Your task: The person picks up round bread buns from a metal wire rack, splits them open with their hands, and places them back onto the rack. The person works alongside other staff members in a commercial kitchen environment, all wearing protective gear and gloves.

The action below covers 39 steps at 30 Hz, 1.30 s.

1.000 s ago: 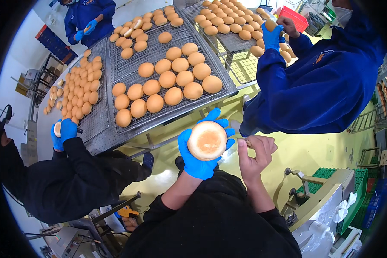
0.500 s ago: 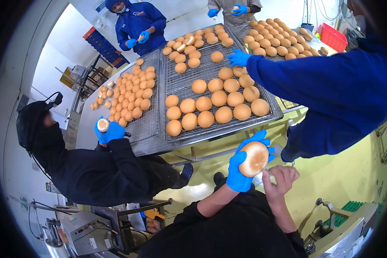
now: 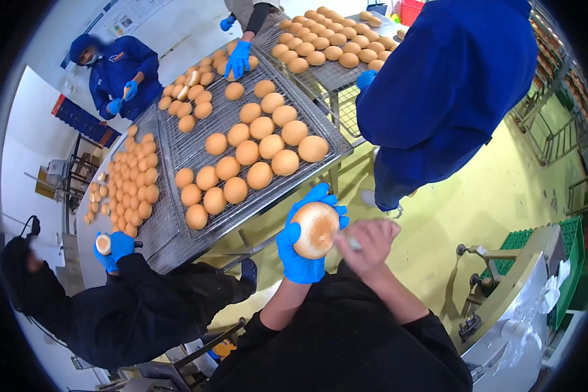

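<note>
My left hand (image 3: pixel 299 264), in a blue glove, holds a round bun (image 3: pixel 315 230) in front of my chest, fingers wrapped behind it and thumb on its near edge. The bun's pale underside with a browned centre faces me. My bare right hand (image 3: pixel 374 249) is closed at the bun's right edge, smeared by motion. A small pale greyish thing shows at its fingers, too blurred to name. Beyond my hands, rows of golden-brown buns (image 3: pixel 235 190) sit on a wire rack (image 3: pixel 320 171) on the metal table.
A co-worker in black (image 3: pixel 144 300) stands at left holding a bun; one in blue (image 3: pixel 438 98) stands at right. Across the table are a blue-clad person (image 3: pixel 125 72) and a gloved hand (image 3: pixel 238 60) touching buns. A metal machine (image 3: pixel 522 294) and green crates (image 3: pixel 571 281) stand at right.
My view has turned right, so the table shows farther left. My right hand has come closer to the bun's edge. A gloved hand across the table has reached down onto the buns.
</note>
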Tool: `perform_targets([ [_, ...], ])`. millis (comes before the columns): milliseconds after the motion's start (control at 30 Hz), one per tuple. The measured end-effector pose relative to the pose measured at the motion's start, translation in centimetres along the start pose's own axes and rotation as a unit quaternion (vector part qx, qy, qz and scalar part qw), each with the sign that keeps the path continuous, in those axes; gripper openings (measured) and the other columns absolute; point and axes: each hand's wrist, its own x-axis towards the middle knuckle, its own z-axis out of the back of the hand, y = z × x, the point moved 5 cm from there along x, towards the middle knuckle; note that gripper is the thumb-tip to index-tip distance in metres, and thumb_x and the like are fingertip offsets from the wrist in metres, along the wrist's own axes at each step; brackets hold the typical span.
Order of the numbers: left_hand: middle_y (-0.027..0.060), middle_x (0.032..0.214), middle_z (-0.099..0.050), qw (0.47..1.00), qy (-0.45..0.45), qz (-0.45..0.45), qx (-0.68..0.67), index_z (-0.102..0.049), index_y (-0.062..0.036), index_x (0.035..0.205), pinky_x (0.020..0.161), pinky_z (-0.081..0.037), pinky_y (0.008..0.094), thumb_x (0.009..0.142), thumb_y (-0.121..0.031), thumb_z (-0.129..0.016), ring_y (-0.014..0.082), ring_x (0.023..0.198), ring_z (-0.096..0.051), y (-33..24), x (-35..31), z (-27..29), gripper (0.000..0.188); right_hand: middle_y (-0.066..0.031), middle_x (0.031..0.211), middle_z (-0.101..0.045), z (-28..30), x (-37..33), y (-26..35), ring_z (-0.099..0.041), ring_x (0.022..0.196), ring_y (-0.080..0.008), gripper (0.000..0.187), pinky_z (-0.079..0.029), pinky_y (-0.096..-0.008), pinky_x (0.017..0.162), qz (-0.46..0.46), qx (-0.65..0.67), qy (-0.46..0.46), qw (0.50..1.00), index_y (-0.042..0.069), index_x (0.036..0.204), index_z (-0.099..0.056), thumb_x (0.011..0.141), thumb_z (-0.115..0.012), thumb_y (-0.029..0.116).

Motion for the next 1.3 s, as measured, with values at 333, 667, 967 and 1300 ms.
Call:
perform_targets([
  [333,0.0183,0.114,-0.048,1.0,-0.001,-0.001,0.003,-0.032,0.0058,0.125,0.087,-0.042,0.0424,0.07,-0.045,-0.05,0.0335,0.098,-0.051,0.7,0.3,0.5,0.077,0.0009,0.071,-0.052,0.5,0.9,-0.4,-0.044,0.068,-0.0187,0.022,-0.027,-0.034,0.068,0.029,-0.059,-0.006,0.998,0.013,0.069,-0.057,0.058,-0.073,0.023],
  [667,0.0168,0.115,-0.048,0.992,0.071,0.105,-0.018,-0.035,0.0046,0.124,0.09,-0.04,0.0392,0.069,-0.045,-0.052,0.0294,0.101,-0.051,1.1,1.5,0.6,0.076,0.0006,0.069,-0.052,-0.6,0.8,-0.3,-0.044,0.067,-0.0192,0.022,-0.027,-0.0348,0.068,0.097,-0.035,0.032,0.994,0.015,0.068,-0.056,0.057,-0.072,0.024],
  [967,0.0109,0.115,-0.052,0.973,0.124,0.174,0.086,-0.05,-0.0006,0.114,0.086,-0.043,0.0344,0.071,-0.034,-0.065,0.0207,0.099,-0.053,3.5,5.6,8.9,0.057,-0.0028,0.064,-0.052,-8.0,-0.8,-5.7,-0.044,0.064,-0.02,0.009,-0.031,-0.0354,0.068,-0.209,-0.031,0.029,0.977,0.009,0.069,-0.057,0.071,-0.065,0.012],
  [1300,0.0161,0.099,-0.056,0.695,0.205,-0.016,0.689,-0.055,-0.0086,0.101,0.079,-0.044,0.0409,0.069,-0.035,-0.057,0.034,0.089,-0.055,-7.5,11.9,15.7,0.042,-0.0068,0.054,-0.046,-10.8,-10.7,-11.6,-0.039,0.053,-0.0173,0.028,-0.034,-0.0328,0.049,-0.355,-0.174,0.011,0.918,0.0,0.065,-0.056,0.08,-0.061,0.022],
])
